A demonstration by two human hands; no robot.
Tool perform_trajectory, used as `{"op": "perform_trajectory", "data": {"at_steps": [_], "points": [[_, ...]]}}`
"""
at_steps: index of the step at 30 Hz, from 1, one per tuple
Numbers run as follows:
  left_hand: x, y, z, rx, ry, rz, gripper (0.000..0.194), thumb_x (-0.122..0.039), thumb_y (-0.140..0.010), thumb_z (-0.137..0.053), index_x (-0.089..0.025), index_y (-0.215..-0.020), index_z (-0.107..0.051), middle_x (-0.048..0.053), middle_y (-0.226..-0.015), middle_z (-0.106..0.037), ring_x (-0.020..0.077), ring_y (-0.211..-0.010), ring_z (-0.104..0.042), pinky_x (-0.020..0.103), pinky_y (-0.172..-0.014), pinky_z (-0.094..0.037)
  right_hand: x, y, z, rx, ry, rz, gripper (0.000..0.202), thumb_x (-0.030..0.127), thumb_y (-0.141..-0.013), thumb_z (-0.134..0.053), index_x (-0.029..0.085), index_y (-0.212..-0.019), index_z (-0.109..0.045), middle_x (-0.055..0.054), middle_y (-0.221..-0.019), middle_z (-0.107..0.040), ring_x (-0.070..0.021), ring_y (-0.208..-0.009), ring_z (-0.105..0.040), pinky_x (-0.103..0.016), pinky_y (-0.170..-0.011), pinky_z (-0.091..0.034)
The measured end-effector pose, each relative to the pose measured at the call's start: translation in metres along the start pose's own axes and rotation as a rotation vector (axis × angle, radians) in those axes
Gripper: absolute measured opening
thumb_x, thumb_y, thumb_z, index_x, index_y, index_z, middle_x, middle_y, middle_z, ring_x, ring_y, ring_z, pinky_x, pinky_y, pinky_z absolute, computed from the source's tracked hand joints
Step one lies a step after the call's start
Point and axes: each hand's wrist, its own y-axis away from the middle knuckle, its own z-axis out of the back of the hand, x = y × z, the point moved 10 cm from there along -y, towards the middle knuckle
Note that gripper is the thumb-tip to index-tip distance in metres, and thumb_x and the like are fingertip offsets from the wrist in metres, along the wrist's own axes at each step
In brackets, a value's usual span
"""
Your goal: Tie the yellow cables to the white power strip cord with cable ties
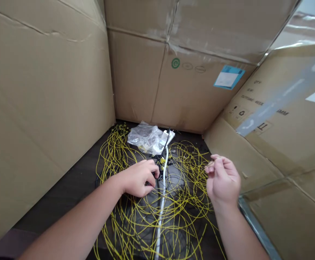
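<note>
Head view: three cardboard boxes surround the work area; taking the white cable [162, 202] as landmark, one box [49, 90] stands to its left, another [138, 79] beyond its far end, and a third [295, 144], printed and taped, to its right. Dark tabletop [62, 195] lies beneath the cable and extends to its left. Yellow wires [198, 169], the material being handled, spread in loose loops on both sides of the cable, some crossing it. Left hand [141, 177], just left of the cable, is lowered among the wires with fingers curled; whether it grips anything cannot be told, the fingertips being partly hidden. Right hand [224, 177], well to the right of the cable, is raised at the edge of the tangle, thumb and forefinger pinched together on a thin strand [211, 164]. Clear plastic bag [142, 136], crumpled, lies at the cable's far end, toward its left. Blue-edged label [229, 77] is fixed to the far box, right of the cable's line. Small black pieces [161, 174] cluster beside the cable, near the left fingertips.
</note>
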Motion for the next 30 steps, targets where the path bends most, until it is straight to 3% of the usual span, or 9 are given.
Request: {"op": "perform_trajectory", "data": {"at_steps": [7,12,16,19,22,25,28,30], "points": [[0.000,0.000,0.002,-0.004,0.003,0.015,0.010,-0.019,-0.069,-0.062,-0.020,-0.062,-0.068,0.002,-0.090,-0.059,0.0189,-0.087,-0.049,0.034,-0.078,-0.040,0.068,-0.026,0.006,-0.151,0.044,0.269,0.015,0.027,-0.079,-0.059,0.017,-0.075,-0.049,0.000,-0.074,-0.056,-0.0050,-0.047,-0.040,-0.020,-0.043,-0.029],[-0.002,0.000,0.004,-0.019,0.007,0.008,0.010,-0.018,-0.069,-0.061,-0.020,-0.062,-0.068,0.003,-0.090,-0.059,0.0190,-0.087,-0.049,0.034,-0.078,-0.041,0.137,-0.060,-0.002,-0.199,0.072,0.524,0.014,0.022,-0.083,-0.054,0.019,-0.070,-0.048,-0.001,-0.066,-0.056,-0.0065,-0.042,-0.038,-0.023,-0.038,-0.021],[-0.002,0.001,0.006,-0.038,0.017,0.011,0.009,-0.016,-0.067,-0.059,-0.020,-0.064,-0.067,0.003,-0.088,-0.060,0.0186,-0.085,-0.050,0.034,-0.078,-0.041,0.184,-0.089,-0.009,-0.193,0.074,0.560,0.018,0.024,-0.086,-0.051,0.025,-0.068,-0.049,0.002,-0.063,-0.055,-0.0067,-0.041,-0.038,-0.024,-0.038,-0.021],[0.000,0.002,0.011,-0.080,0.020,0.022,0.010,-0.014,-0.065,-0.058,-0.019,-0.068,-0.067,0.004,-0.087,-0.060,0.0192,-0.083,-0.050,0.035,-0.078,-0.042,0.206,-0.099,-0.021,-0.092,0.016,0.555,0.021,0.024,-0.089,-0.046,0.028,-0.070,-0.054,0.004,-0.069,-0.056,-0.0061,-0.047,-0.044,-0.024,-0.042,-0.026],[0.002,0.003,0.021,-0.198,0.026,0.045,0.021,-0.013,-0.068,-0.054,-0.018,-0.085,-0.066,0.006,-0.085,-0.060,0.0204,-0.082,-0.051,0.038,-0.077,-0.044,0.222,-0.086,-0.034,0.009,-0.094,0.636,0.022,0.024,-0.089,-0.045,0.028,-0.070,-0.055,0.003,-0.071,-0.055,-0.0070,-0.052,-0.048,-0.025,-0.046,-0.030],[0.004,0.007,0.042,-0.447,0.083,0.079,0.028,-0.012,-0.075,-0.049,-0.017,-0.100,-0.061,0.008,-0.087,-0.060,0.0205,-0.084,-0.052,0.039,-0.077,-0.045,0.224,-0.056,-0.047,0.085,-0.137,0.729,0.016,0.026,-0.088,-0.047,0.026,-0.073,-0.054,0.002,-0.066,-0.053,-0.0093,-0.051,-0.048,-0.027,-0.046,-0.034],[0.001,0.005,0.065,-0.652,0.217,0.138,0.033,-0.016,-0.080,-0.048,-0.019,-0.113,-0.053,0.008,-0.099,-0.057,0.0175,-0.084,-0.053,0.037,-0.077,-0.046,0.206,-0.025,-0.068,0.211,-0.066,0.673,0.007,0.022,-0.086,-0.051,0.025,-0.080,-0.052,0.003,-0.063,-0.053,-0.0104,-0.049,-0.047,-0.026,-0.046,-0.038],[-0.005,-0.008,0.073,-0.662,0.320,0.181,0.045,-0.021,-0.082,-0.051,-0.021,-0.126,-0.042,0.010,-0.113,-0.053,0.0143,-0.078,-0.053,0.033,-0.071,-0.048,0.183,-0.008,-0.087,0.315,0.059,0.558,0.003,0.022,-0.087,-0.051,0.023,-0.083,-0.051,0.001,-0.068,-0.057,-0.0111,-0.053,-0.050,-0.027,-0.049,-0.040]]}}
